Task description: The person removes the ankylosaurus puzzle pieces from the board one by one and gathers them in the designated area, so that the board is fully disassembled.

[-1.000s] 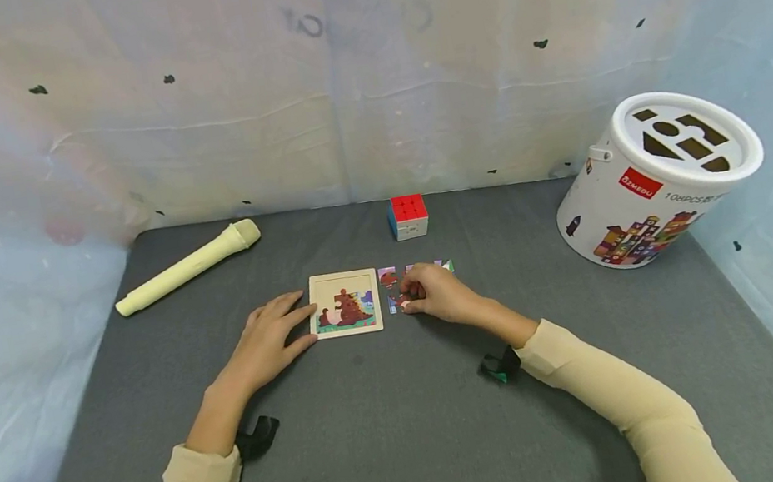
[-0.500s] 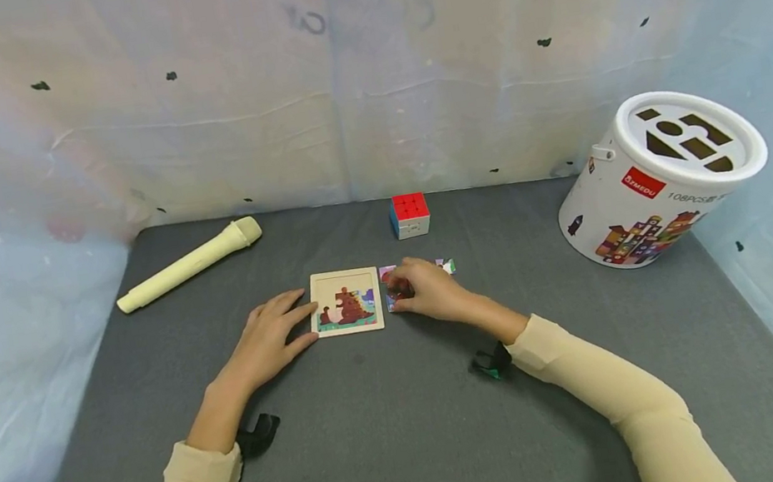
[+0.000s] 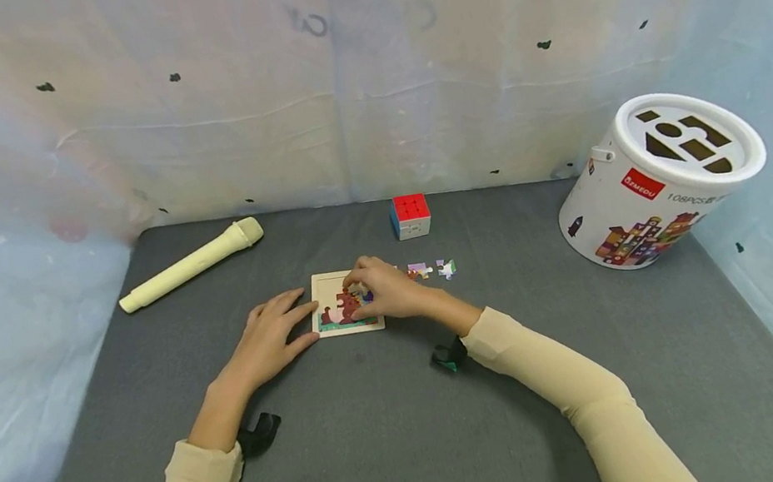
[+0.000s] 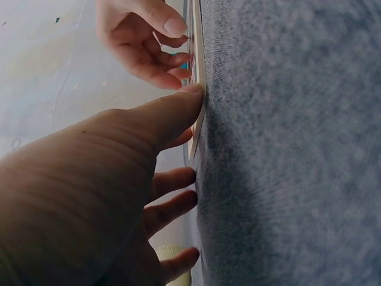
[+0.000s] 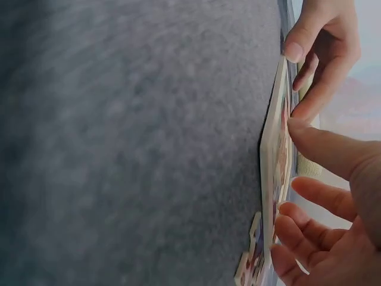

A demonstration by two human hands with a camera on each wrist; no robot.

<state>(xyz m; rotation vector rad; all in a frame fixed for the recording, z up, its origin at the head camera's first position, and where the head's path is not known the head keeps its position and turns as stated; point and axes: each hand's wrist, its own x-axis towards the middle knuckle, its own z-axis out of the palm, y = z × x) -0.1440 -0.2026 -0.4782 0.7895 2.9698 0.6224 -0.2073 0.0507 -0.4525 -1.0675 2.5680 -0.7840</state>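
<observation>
A small wooden jigsaw tray [image 3: 320, 282] lies on the grey table, holding part of a picture of a reddish-brown animal. My left hand [image 3: 264, 343] rests at its left side, fingers extended, with the thumb [image 4: 184, 107] on the near corner in the left wrist view. Over the tray's right half, my right hand [image 3: 389, 291] pinches a puzzle piece that its own fingers mostly hide. Its thumb [image 5: 315, 140] reaches the picture surface in the right wrist view. Loose puzzle pieces [image 3: 420, 270] lie right of the tray, some covered by the right hand.
Behind the loose pieces stands a Rubik's cube [image 3: 411, 217] with a red top. A pale yellow microphone-shaped object [image 3: 189, 265] lies at the back left. The large white toy bucket [image 3: 650, 182] with a shape-hole lid stands at the right. Plastic sheeting [image 3: 247, 128] surrounds the table.
My right hand has moved left from the loose pieces to over the tray, bringing a puzzle piece. My left hand has stayed at the tray's left side.
</observation>
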